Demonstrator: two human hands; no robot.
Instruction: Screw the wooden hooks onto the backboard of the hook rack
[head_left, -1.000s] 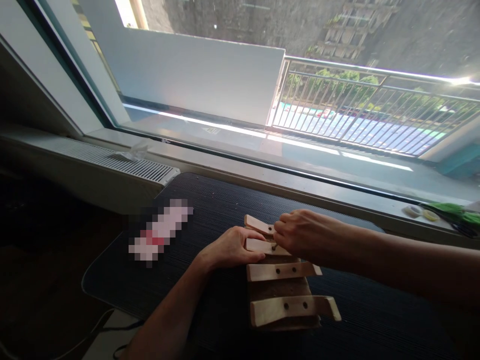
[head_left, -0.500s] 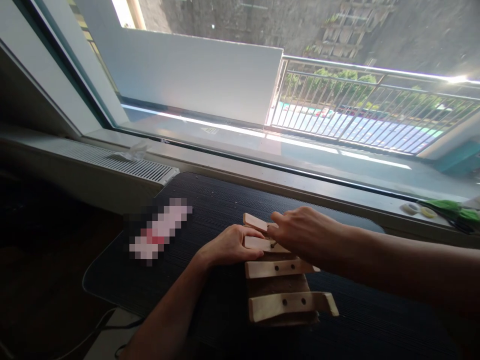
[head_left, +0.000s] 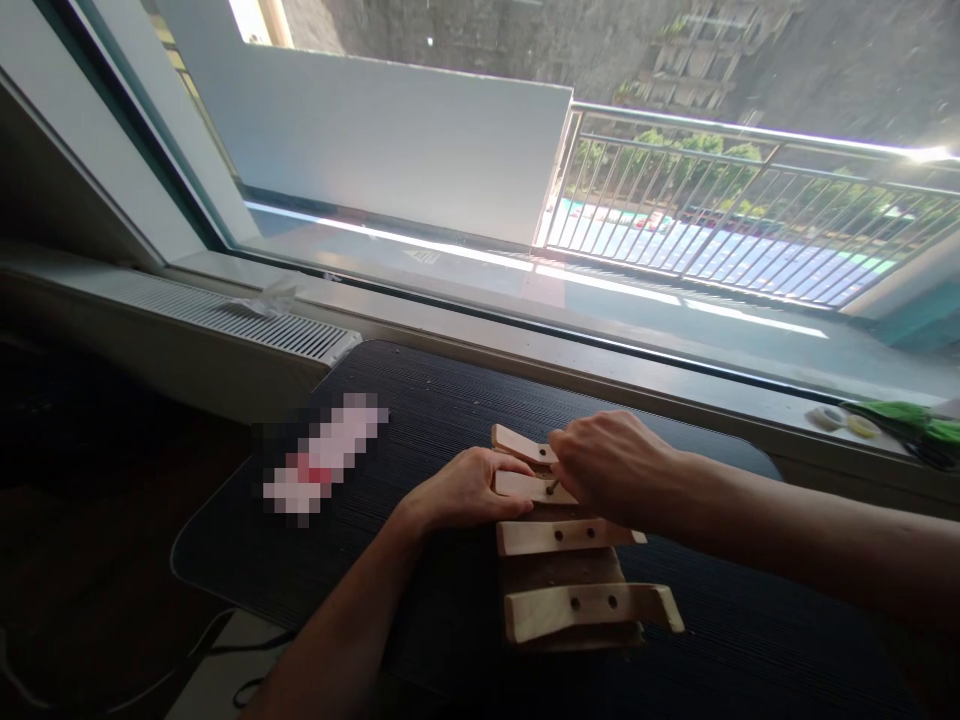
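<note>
A small wooden rack (head_left: 570, 575) of several pale slats screwed across a darker board lies on a black ribbed mat (head_left: 420, 420). My left hand (head_left: 461, 490) presses on the left end of the second slat (head_left: 525, 487), fingers curled around it. My right hand (head_left: 611, 465) hovers over the same slat with its fingers pinched on a small dark thing, likely a screw (head_left: 551, 489), standing in a hole. The far slat (head_left: 521, 445) pokes out just behind my right hand.
A blurred white and red object (head_left: 326, 455) lies on the mat to the left. A vent grille (head_left: 225, 320) and window sill run behind. Tape rolls (head_left: 844, 420) and green thread (head_left: 911, 415) sit on the sill at far right.
My right hand has shifted slightly over the second slat; the left hand keeps its hold. The view has moved a little.
</note>
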